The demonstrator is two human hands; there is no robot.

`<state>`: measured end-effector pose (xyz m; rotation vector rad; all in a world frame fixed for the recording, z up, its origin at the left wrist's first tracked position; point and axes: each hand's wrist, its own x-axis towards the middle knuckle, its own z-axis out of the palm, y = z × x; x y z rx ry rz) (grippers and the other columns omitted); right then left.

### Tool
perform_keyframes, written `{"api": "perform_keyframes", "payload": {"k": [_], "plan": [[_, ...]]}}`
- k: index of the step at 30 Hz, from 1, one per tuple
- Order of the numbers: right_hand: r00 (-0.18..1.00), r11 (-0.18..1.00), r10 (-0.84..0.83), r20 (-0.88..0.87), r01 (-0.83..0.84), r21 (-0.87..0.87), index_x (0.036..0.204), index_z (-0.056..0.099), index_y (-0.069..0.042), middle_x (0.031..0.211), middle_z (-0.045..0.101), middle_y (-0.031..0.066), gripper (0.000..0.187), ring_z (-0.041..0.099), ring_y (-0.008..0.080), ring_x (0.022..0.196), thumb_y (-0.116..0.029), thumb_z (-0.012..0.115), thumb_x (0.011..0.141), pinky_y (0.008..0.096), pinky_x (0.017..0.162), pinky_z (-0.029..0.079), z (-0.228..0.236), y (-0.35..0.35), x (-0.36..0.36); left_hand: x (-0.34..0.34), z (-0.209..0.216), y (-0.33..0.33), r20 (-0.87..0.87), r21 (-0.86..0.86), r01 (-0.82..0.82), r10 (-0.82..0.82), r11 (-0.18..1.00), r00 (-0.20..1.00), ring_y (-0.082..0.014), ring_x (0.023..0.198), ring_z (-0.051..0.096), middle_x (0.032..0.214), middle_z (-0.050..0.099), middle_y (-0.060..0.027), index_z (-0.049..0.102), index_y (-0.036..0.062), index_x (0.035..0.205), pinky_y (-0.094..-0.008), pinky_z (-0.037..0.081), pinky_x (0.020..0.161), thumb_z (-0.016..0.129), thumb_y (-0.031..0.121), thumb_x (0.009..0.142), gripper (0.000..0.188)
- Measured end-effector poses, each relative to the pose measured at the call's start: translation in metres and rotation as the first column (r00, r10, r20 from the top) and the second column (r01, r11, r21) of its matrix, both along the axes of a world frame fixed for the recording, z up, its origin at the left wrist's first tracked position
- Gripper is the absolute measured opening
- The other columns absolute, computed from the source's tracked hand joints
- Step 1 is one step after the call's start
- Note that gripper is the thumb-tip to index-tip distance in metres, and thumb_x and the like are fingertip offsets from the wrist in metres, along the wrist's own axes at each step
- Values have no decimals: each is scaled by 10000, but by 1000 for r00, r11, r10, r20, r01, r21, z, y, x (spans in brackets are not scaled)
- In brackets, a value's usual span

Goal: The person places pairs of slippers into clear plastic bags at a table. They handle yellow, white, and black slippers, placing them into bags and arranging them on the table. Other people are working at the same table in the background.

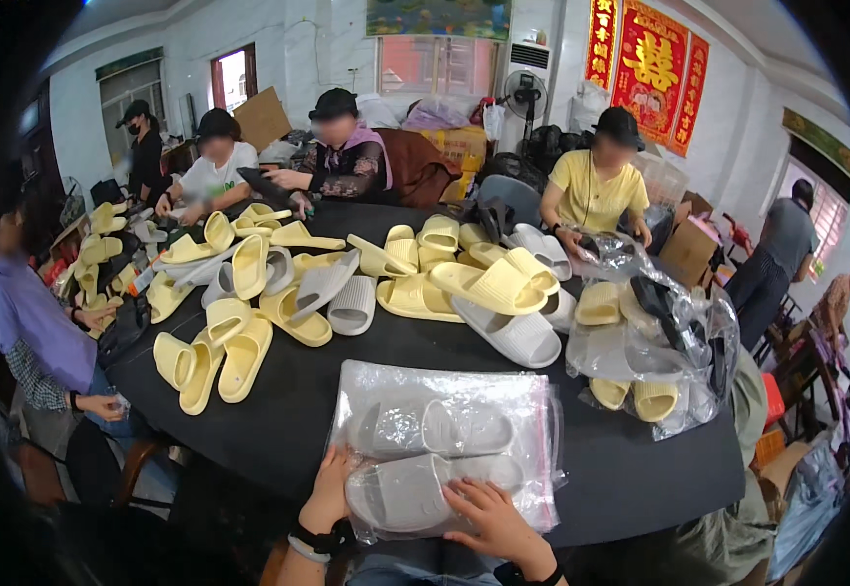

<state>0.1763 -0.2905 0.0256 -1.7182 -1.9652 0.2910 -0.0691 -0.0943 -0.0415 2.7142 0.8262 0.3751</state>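
Note:
A clear plastic bag (444, 378) lies at the table's near edge, holding a pair of grey slippers (400, 491) laid one above the other. My left hand (327, 488) grips the bag's left edge beside the nearer slipper's heel, its fingers partly hidden. Spread flat on the bag over the nearer slipper's strap, my right hand (491, 520) holds nothing. Beyond the bag, yellow slippers (246, 359) and loose grey slippers (510, 332) spread in a heap across the table.
The black table (640, 479) carries a pile of filled clear bags (625, 352) at right. Several co-workers sit or stand round it, one in a yellow shirt (596, 190) at the far right, another in a purple top (39, 317) at left. A fan (525, 95) stands behind.

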Motion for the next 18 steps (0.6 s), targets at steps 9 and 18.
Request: {"api": "perform_keyframes", "payload": {"k": [9,18], "plan": [[974,977,-206,92,200,78,1470,432,-226,1412,516,86,638,466,289,1314,-328,665,885,535,1070,352,-26,23,-24,-15,-4,6,222,-191,-14,57,982,973,-331,1317,487,1319,595,-175,662,75,1211,-495,235,1183,653,229,814,427],[978,972,-187,-97,198,124,1426,465,-99,1416,493,183,739,443,381,1329,-230,782,771,568,1078,328,15,-21,0,-40,42,-38,410,-225,-466,517,855,751,-279,933,630,863,702,-93,725,33,916,-397,461,859,677,96,869,92]]}}
